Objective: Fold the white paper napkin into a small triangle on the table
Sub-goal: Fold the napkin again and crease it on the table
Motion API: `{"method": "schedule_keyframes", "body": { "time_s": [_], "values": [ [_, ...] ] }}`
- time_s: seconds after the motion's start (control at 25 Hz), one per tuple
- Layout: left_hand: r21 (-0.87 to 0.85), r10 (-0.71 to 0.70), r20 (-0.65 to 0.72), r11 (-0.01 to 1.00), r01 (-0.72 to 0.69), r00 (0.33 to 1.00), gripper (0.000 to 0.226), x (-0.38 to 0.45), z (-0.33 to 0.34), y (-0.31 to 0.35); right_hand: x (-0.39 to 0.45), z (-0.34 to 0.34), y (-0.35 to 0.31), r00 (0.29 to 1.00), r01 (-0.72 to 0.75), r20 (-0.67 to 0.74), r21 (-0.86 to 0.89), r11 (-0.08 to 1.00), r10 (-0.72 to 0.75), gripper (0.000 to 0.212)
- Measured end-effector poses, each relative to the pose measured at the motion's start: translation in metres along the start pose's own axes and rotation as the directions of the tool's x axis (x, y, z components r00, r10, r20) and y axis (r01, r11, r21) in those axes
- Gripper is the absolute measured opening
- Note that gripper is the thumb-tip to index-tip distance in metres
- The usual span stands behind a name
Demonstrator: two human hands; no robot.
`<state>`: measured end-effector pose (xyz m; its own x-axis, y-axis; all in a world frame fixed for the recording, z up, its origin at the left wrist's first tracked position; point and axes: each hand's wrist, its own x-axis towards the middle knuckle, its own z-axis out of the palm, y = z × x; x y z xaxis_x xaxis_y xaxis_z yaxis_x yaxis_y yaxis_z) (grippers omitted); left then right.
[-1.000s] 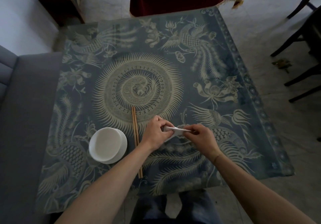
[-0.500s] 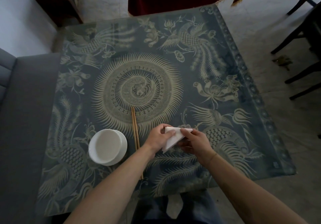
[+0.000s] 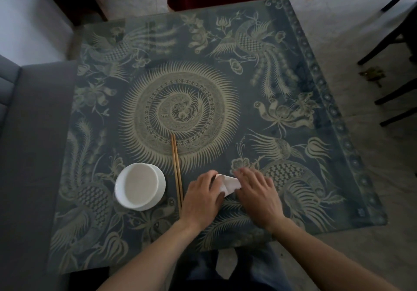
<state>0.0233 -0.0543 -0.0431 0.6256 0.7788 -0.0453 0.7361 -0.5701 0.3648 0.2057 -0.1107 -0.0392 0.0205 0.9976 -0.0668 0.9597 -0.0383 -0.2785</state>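
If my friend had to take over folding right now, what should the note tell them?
Left hand: flat on the napkin's left part, pressing it to the table.
Right hand: fingers spread, covering the napkin's right side.
White paper napkin: folded small, lying on the table between both hands, right of the chopsticks and white bowl.
Done: napkin is folded down and being flattened.
Left: the hands hide its shape, so check for a neat triangle, press the crease, let go.

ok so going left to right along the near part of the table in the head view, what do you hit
white bowl → chopsticks → left hand → white paper napkin → right hand
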Motion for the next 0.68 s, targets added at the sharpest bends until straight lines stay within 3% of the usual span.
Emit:
{"method": "schedule_keyframes", "body": {
  "time_s": [0.08,0.2,0.52,0.68],
  "values": [
    [0.057,0.116,0.088,0.991,-0.121,0.989,0.055,-0.012,0.008,-0.002,-0.011,0.006,0.001,0.982,0.141,0.136,-0.050,0.989,-0.133,0.063],
    [0.178,0.152,0.273,0.962,-0.205,0.950,0.067,-0.022,0.014,-0.011,-0.018,0.011,0.006,0.939,0.208,0.299,-0.097,0.973,-0.171,0.072],
    [0.264,0.153,0.435,0.920,-0.288,0.887,0.074,-0.066,0.003,-0.033,-0.019,0.012,0.009,0.925,0.180,0.359,-0.131,0.975,-0.123,0.072],
    [0.229,0.189,0.409,0.926,-0.301,0.893,0.072,-0.076,-0.005,-0.030,-0.019,0.013,0.009,0.929,0.173,0.350,-0.126,0.977,-0.119,0.071]
  ]
}}
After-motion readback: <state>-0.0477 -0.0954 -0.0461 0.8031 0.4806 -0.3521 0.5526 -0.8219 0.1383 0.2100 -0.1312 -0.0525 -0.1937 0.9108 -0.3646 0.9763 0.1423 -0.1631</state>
